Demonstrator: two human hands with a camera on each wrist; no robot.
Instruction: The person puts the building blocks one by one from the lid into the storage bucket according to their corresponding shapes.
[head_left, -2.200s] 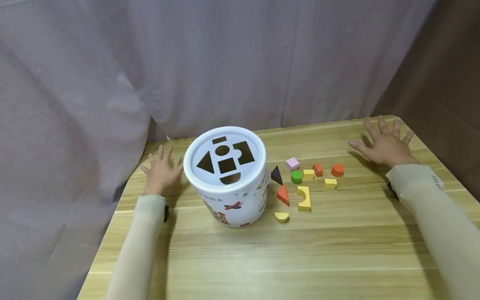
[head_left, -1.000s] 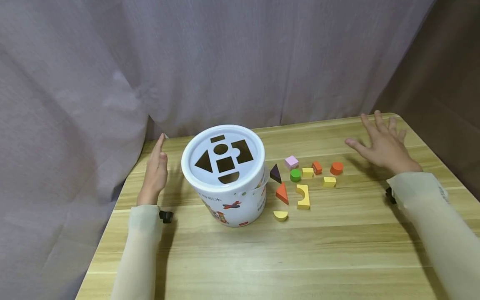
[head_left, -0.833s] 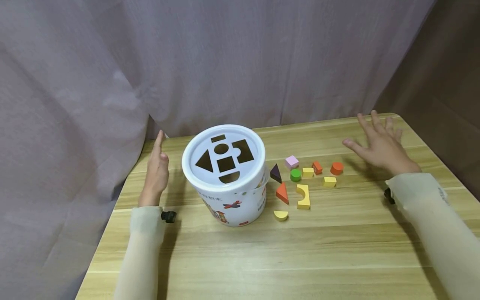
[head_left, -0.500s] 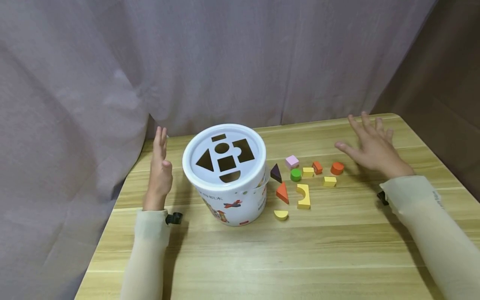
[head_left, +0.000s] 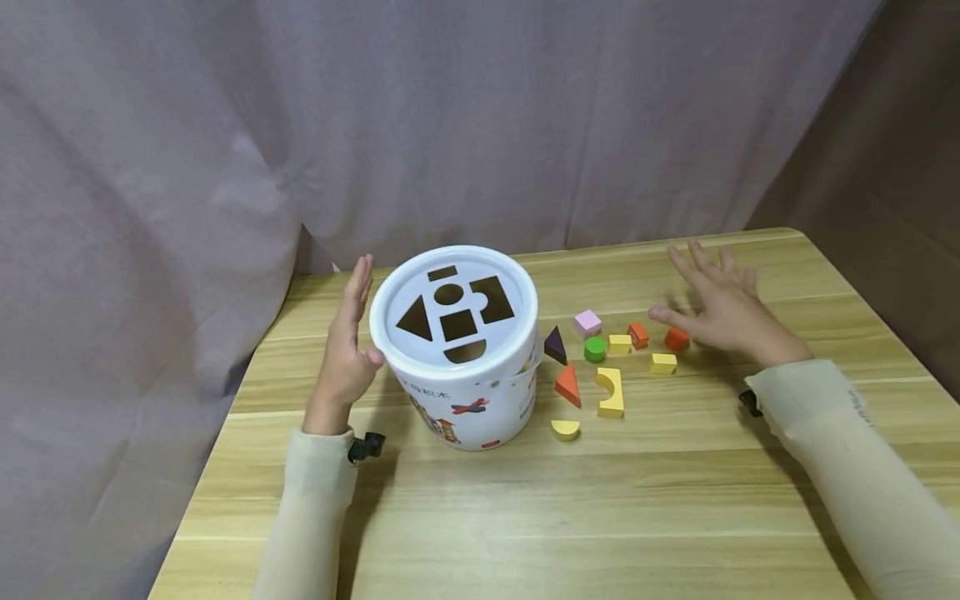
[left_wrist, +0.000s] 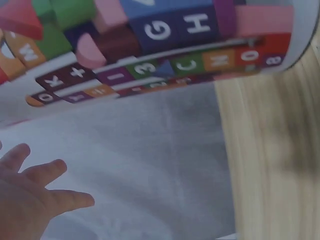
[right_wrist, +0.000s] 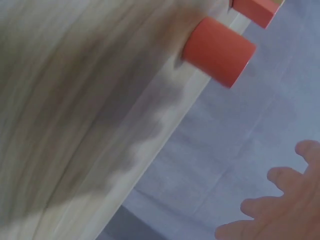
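On the wooden table [head_left: 675, 500] in the head view, standing upright near the back left: a white bucket [head_left: 465, 392], axis vertical, lid up with cut-out holes in triangle, circle, square, rectangle and half-round shapes; small printed writing on its wall too fine to read. Just left of it, edge-on and with straight fingers, the left hand [head_left: 347, 354], thumb at the bucket's rim, contact hard to judge. To the right of the bucket, scattered blocks: dark triangle [head_left: 554, 345], pink cube [head_left: 588, 322], green cylinder [head_left: 595, 349], orange triangle [head_left: 567, 386], yellow arch [head_left: 610, 392], yellow half-round [head_left: 565, 429]. Spread flat and gripping nothing, the right hand [head_left: 720, 308] hovering over the orange cylinder [head_left: 676, 338], partly covering it. Behind everything, a grey curtain [head_left: 375, 125]. From the left wrist, close and blurred: the bucket wall [left_wrist: 165, 45] printed with letter and number blocks, "G", "H", "3", "C", "8" legible; fingers [left_wrist: 50, 172] loose and apart. From the right wrist: the orange cylinder [right_wrist: 219, 51] lying on the table, fingertips [right_wrist: 280, 177] extended, not touching it.
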